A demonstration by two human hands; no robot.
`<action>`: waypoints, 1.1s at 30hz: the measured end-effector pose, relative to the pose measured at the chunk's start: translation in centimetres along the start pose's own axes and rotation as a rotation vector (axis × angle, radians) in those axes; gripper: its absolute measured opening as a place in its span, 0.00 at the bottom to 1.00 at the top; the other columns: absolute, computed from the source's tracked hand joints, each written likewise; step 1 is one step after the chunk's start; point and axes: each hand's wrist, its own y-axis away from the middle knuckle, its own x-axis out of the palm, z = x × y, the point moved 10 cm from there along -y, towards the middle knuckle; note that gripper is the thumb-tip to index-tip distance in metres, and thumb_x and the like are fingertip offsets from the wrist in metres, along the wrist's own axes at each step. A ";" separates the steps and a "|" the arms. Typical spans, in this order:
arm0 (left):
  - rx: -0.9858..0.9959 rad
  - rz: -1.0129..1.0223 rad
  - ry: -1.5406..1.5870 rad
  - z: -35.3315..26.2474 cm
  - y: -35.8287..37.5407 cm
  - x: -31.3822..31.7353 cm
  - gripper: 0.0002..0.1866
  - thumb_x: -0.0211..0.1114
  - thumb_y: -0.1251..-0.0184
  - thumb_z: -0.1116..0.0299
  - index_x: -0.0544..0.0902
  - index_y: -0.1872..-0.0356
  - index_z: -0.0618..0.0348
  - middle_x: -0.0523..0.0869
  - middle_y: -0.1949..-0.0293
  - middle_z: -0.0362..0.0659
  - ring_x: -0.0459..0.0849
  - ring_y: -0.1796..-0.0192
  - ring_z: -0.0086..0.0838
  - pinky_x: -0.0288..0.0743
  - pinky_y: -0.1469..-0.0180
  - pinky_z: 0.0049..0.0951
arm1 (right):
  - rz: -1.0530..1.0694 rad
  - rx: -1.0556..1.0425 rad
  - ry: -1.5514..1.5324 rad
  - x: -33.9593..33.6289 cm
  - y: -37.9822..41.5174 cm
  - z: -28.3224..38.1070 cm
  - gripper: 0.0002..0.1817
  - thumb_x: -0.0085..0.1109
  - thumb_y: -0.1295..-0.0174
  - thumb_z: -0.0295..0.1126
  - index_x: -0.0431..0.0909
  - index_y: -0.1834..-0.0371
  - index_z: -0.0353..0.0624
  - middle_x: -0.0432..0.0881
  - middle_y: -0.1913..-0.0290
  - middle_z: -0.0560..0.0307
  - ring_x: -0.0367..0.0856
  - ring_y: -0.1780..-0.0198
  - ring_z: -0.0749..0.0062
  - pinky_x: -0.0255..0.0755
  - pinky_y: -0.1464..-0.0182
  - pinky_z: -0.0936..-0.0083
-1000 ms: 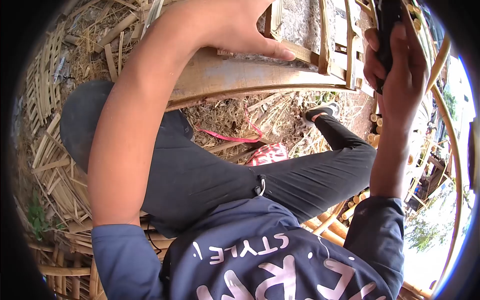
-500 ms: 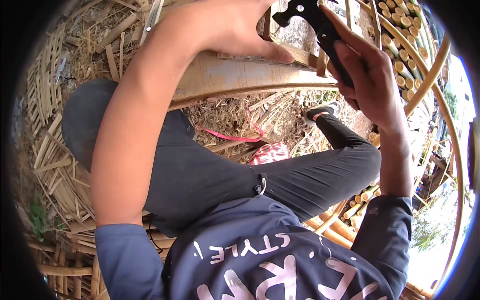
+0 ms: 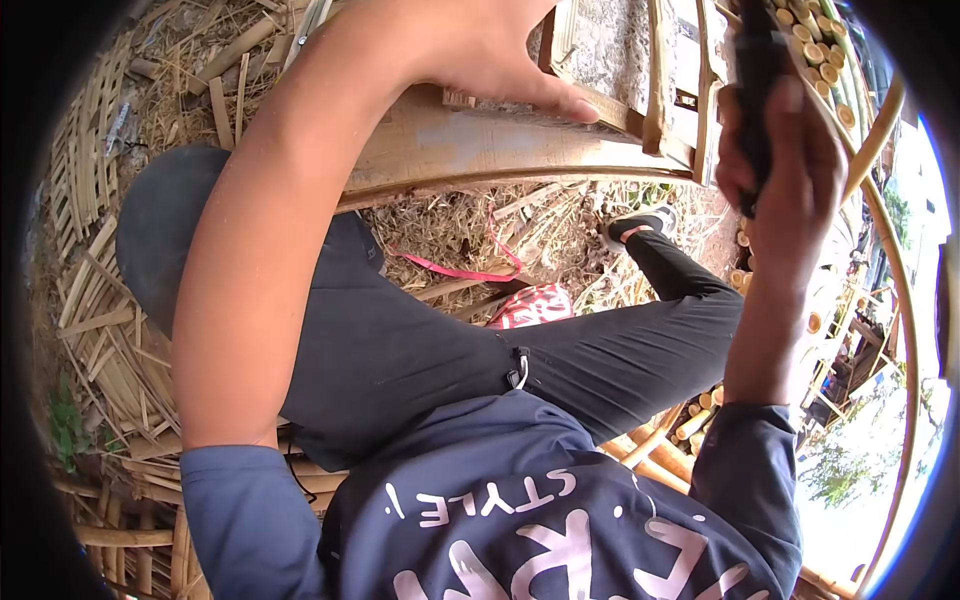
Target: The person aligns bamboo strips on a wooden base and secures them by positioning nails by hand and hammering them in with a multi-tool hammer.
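Note:
My right hand (image 3: 790, 160) grips the dark handle of a black claw hammer (image 3: 757, 70). The hammer is raised at the upper right, smeared by motion, and its head is not clear. At the top, my left hand (image 3: 490, 65) has its thumb stretched out along a bamboo strip (image 3: 610, 112) of a slatted bamboo frame (image 3: 655, 80). The thumb stands wide of the palm; the other fingers are cut off by the upper edge. Below the frame lies a broad wooden plank (image 3: 460, 150) with a curved-looking near edge.
Cut bamboo poles (image 3: 822, 60) are stacked at the upper right. Split bamboo pieces (image 3: 110, 340) lie heaped on the left. A pink strap (image 3: 450, 271) and a red-and-white bag (image 3: 535, 305) rest on the straw-covered ground between my legs. A curved bamboo pole (image 3: 908, 330) runs along the right.
My right hand has swung the hammer to the right, away from the frame, uncovering its corner. My left hand stays almost in place at the bamboo strip.

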 end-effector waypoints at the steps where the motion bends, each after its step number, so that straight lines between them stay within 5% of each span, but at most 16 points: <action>1: 0.034 -0.091 0.023 -0.6 1.2 -0.5 0.77 0.61 0.54 0.12 0.43 0.15 0.61 0.41 0.13 0.51 0.34 0.12 0.45 0.48 0.16 0.61 | -0.096 -0.059 0.010 -0.3 -0.1 0.2 0.26 0.49 0.16 0.38 0.65 0.19 0.44 0.81 0.69 0.62 0.63 0.81 0.91 0.58 0.81 0.87; 2: 0.047 -0.117 0.025 -0.8 1.3 -0.8 0.76 0.61 0.54 0.12 0.43 0.15 0.61 0.42 0.13 0.52 0.34 0.12 0.45 0.48 0.16 0.60 | -0.199 -0.108 0.019 -0.8 0.2 0.3 0.27 0.50 0.17 0.38 0.64 0.18 0.44 0.81 0.70 0.62 0.63 0.81 0.91 0.58 0.81 0.87; 4: 0.074 -0.171 0.029 -1.1 1.5 -1.4 0.76 0.61 0.53 0.12 0.43 0.15 0.62 0.42 0.14 0.52 0.35 0.13 0.46 0.50 0.16 0.58 | 0.326 0.107 0.350 4.0 1.9 -1.3 0.26 0.49 0.16 0.39 0.65 0.19 0.45 0.82 0.69 0.60 0.63 0.81 0.90 0.59 0.81 0.88; 8: 0.068 -0.133 0.041 -1.2 2.0 -1.4 0.78 0.59 0.54 0.11 0.42 0.15 0.63 0.42 0.14 0.54 0.35 0.13 0.47 0.50 0.17 0.59 | -0.195 -0.138 0.027 -1.0 0.6 0.4 0.23 0.49 0.16 0.36 0.71 0.22 0.50 0.81 0.70 0.63 0.64 0.81 0.90 0.58 0.81 0.87; 9: 0.066 -0.125 0.021 -1.4 2.4 -1.3 0.78 0.59 0.54 0.11 0.43 0.15 0.63 0.42 0.14 0.54 0.35 0.13 0.47 0.50 0.17 0.60 | 0.128 0.138 0.535 0.5 0.4 -2.1 0.24 0.50 0.17 0.37 0.69 0.20 0.49 0.82 0.70 0.62 0.65 0.81 0.90 0.58 0.81 0.88; 10: 0.072 -0.133 0.016 -1.7 2.2 -1.4 0.78 0.59 0.55 0.11 0.43 0.15 0.63 0.42 0.14 0.54 0.35 0.13 0.47 0.50 0.17 0.60 | 0.271 0.232 0.336 2.9 2.1 -2.8 0.23 0.50 0.17 0.38 0.71 0.23 0.46 0.82 0.70 0.61 0.66 0.81 0.90 0.57 0.82 0.88; 14: 0.069 -0.173 0.023 -1.0 1.5 -1.1 0.79 0.60 0.58 0.10 0.43 0.15 0.61 0.42 0.14 0.54 0.35 0.13 0.45 0.50 0.17 0.61 | -0.178 -0.201 -0.043 -0.8 0.5 1.9 0.26 0.50 0.17 0.38 0.67 0.20 0.45 0.79 0.72 0.65 0.64 0.80 0.90 0.58 0.82 0.87; 16: 0.091 -0.198 0.014 -0.5 0.8 -0.8 0.79 0.60 0.59 0.10 0.43 0.15 0.60 0.42 0.14 0.54 0.35 0.12 0.45 0.50 0.17 0.61 | 0.334 0.057 0.499 3.8 2.2 -1.0 0.24 0.51 0.17 0.37 0.70 0.21 0.47 0.78 0.72 0.66 0.65 0.80 0.91 0.58 0.81 0.87; 18: 0.111 -0.225 -0.014 0.7 -1.4 0.7 0.79 0.60 0.59 0.10 0.43 0.15 0.61 0.42 0.14 0.53 0.34 0.12 0.45 0.49 0.17 0.62 | 0.187 0.079 0.391 1.4 1.0 0.0 0.23 0.51 0.17 0.37 0.72 0.22 0.49 0.78 0.72 0.67 0.66 0.79 0.91 0.59 0.80 0.88; 20: 0.041 -0.132 0.000 0.9 -1.0 0.2 0.79 0.60 0.59 0.10 0.43 0.15 0.62 0.42 0.14 0.53 0.34 0.12 0.45 0.48 0.17 0.62 | -0.153 -0.196 0.062 -0.5 0.6 1.8 0.19 0.52 0.18 0.35 0.78 0.29 0.46 0.80 0.72 0.65 0.67 0.80 0.89 0.60 0.81 0.86; 23: 0.091 -0.236 -0.026 0.1 -0.8 0.7 0.79 0.62 0.58 0.11 0.43 0.15 0.63 0.42 0.14 0.53 0.33 0.12 0.45 0.47 0.17 0.62 | 0.208 0.019 0.546 2.1 1.4 -0.6 0.17 0.51 0.18 0.35 0.81 0.34 0.42 0.82 0.71 0.61 0.69 0.80 0.87 0.62 0.81 0.84; 24: 0.090 -0.169 0.010 0.0 -1.4 0.6 0.79 0.62 0.57 0.12 0.43 0.15 0.63 0.41 0.14 0.53 0.33 0.12 0.45 0.47 0.16 0.61 | 0.232 0.015 0.445 2.8 1.4 -0.2 0.17 0.51 0.18 0.35 0.81 0.35 0.41 0.82 0.71 0.61 0.69 0.80 0.86 0.64 0.80 0.83; 27: 0.105 -0.193 0.031 -0.3 1.0 -0.4 0.78 0.63 0.55 0.13 0.43 0.16 0.64 0.41 0.14 0.53 0.32 0.12 0.45 0.46 0.16 0.59 | -0.098 -0.224 0.308 0.1 0.7 1.8 0.20 0.51 0.17 0.37 0.77 0.29 0.43 0.79 0.74 0.65 0.67 0.80 0.91 0.56 0.81 0.87; 29: 0.120 -0.263 0.002 -0.4 1.7 -0.9 0.77 0.63 0.53 0.14 0.43 0.16 0.64 0.41 0.14 0.54 0.32 0.12 0.45 0.46 0.16 0.58 | 0.329 -0.008 0.493 4.2 2.2 -0.2 0.22 0.55 0.21 0.30 0.75 0.26 0.44 0.81 0.73 0.61 0.73 0.79 0.80 0.71 0.75 0.77; 32: 0.061 -0.163 0.013 0.5 0.3 -1.0 0.78 0.63 0.56 0.12 0.43 0.15 0.62 0.41 0.14 0.55 0.35 0.13 0.46 0.48 0.16 0.58 | -0.230 -0.135 0.019 -0.5 1.7 1.4 0.21 0.48 0.16 0.37 0.74 0.26 0.45 0.79 0.73 0.64 0.64 0.80 0.90 0.57 0.81 0.86; 33: 0.073 -0.168 -0.001 -0.5 1.9 -1.7 0.78 0.63 0.56 0.12 0.43 0.15 0.62 0.41 0.14 0.55 0.35 0.13 0.46 0.48 0.16 0.58 | -0.131 -0.146 0.151 0.3 1.7 1.1 0.20 0.49 0.17 0.36 0.75 0.27 0.44 0.79 0.73 0.63 0.65 0.81 0.89 0.58 0.81 0.86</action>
